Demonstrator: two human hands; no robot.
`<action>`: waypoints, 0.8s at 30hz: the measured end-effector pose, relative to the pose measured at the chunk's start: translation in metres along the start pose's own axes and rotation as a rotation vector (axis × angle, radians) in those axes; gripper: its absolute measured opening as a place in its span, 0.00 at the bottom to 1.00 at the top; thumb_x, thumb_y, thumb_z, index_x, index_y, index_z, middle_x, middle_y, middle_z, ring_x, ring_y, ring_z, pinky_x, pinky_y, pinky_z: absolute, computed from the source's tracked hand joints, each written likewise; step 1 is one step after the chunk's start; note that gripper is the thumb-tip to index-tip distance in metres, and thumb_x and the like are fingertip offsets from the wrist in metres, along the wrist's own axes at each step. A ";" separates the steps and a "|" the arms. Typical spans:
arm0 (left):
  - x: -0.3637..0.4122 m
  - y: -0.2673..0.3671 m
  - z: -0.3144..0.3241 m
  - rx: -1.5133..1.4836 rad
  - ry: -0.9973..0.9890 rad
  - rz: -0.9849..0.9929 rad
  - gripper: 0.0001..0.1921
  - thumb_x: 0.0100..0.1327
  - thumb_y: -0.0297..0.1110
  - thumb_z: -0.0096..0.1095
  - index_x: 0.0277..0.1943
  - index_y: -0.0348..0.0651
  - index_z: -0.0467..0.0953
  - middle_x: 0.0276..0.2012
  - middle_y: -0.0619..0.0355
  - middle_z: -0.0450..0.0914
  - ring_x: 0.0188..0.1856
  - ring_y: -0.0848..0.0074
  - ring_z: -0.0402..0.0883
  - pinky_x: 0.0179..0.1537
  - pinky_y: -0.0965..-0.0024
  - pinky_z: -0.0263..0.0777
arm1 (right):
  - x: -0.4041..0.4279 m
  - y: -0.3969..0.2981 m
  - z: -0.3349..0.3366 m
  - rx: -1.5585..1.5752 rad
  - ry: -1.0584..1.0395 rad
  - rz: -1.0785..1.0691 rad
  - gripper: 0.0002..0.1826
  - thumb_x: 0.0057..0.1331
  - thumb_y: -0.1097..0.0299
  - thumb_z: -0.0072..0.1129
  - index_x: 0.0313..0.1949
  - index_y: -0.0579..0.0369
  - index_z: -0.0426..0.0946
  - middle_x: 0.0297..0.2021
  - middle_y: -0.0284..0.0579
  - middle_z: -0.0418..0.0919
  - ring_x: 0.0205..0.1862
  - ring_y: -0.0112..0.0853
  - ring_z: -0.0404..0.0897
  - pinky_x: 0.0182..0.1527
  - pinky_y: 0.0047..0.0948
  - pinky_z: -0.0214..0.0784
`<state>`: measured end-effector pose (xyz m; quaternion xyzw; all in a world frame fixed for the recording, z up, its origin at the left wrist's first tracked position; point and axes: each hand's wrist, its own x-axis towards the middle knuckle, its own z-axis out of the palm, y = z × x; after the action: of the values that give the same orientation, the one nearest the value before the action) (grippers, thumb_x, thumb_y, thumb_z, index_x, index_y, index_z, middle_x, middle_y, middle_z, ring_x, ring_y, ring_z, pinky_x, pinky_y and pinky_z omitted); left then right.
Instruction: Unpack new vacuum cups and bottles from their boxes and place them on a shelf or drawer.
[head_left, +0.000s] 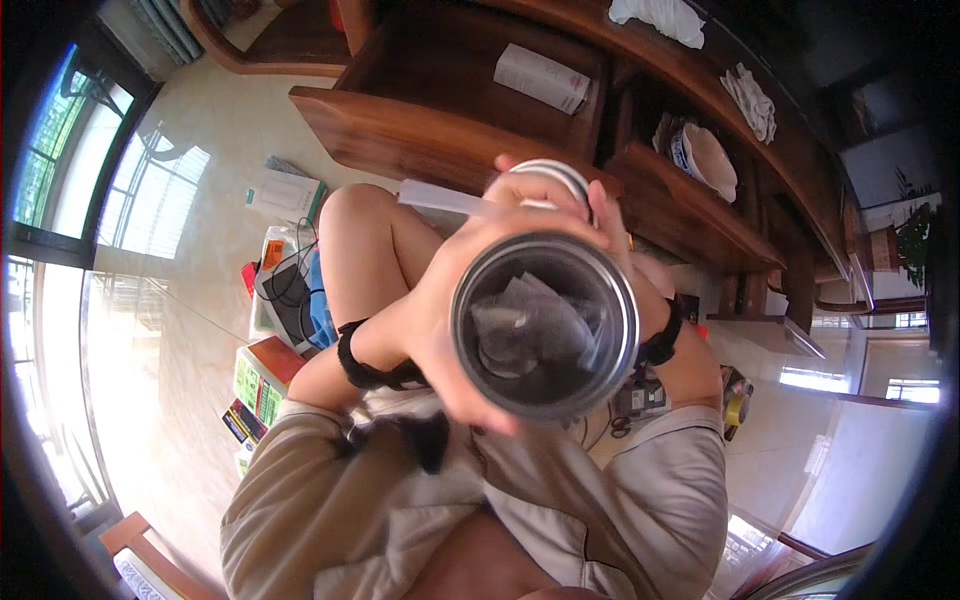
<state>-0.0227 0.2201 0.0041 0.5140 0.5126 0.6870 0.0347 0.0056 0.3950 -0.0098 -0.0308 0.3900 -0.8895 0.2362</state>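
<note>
Close below the camera is a dark cylindrical container (544, 337) with a shiny metal rim, its round end facing up. Crumpled translucent wrapping or packets show inside; whether a clear lid covers them I cannot tell. My left hand (442, 315) wraps around its left side, the thumb near the lower rim. Mostly hidden behind the container, my right hand (651, 276) grips from the right. Beyond the fingers appears a round white-and-grey piece (555, 176), perhaps a lid or the container's far end. A pale translucent strip (446, 199) sticks out left of the fingers.
An open wooden drawer (442, 131) ahead holds a white carton (541, 79). Another open drawer (690, 202) holds a bowl (705, 161). White cloths (750, 103) lie on the cabinet top. Left on the floor are boxes (259, 379) and a cabled device (289, 292); scissors (621, 426) lie right.
</note>
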 end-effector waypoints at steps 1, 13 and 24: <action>-0.001 -0.001 -0.001 0.008 0.004 -0.013 0.48 0.27 0.59 0.78 0.51 0.32 0.75 0.52 0.51 0.75 0.64 0.59 0.60 0.62 0.59 0.56 | -0.001 -0.007 -0.004 -0.085 -0.028 -0.088 0.37 0.66 0.38 0.46 0.65 0.50 0.57 0.56 0.46 0.69 0.57 0.35 0.71 0.58 0.39 0.67; -0.022 -0.036 -0.012 -0.192 0.132 -0.482 0.44 0.40 0.37 0.80 0.60 0.34 0.63 0.50 0.56 0.75 0.53 0.75 0.73 0.58 0.72 0.63 | -0.036 -0.141 0.005 -1.279 -0.042 -0.535 0.46 0.50 0.52 0.64 0.66 0.58 0.58 0.59 0.50 0.69 0.54 0.32 0.73 0.57 0.26 0.63; -0.007 -0.039 0.009 -0.530 0.103 -0.525 0.45 0.44 0.42 0.77 0.63 0.33 0.59 0.55 0.52 0.71 0.57 0.70 0.71 0.59 0.67 0.64 | 0.000 -0.075 0.030 -1.613 -0.338 -0.303 0.39 0.51 0.58 0.67 0.64 0.50 0.67 0.52 0.48 0.72 0.52 0.39 0.74 0.55 0.32 0.65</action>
<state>-0.0313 0.2405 -0.0298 0.3029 0.4323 0.7885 0.3157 -0.0174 0.4188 0.0641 -0.3753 0.8577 -0.3434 0.0751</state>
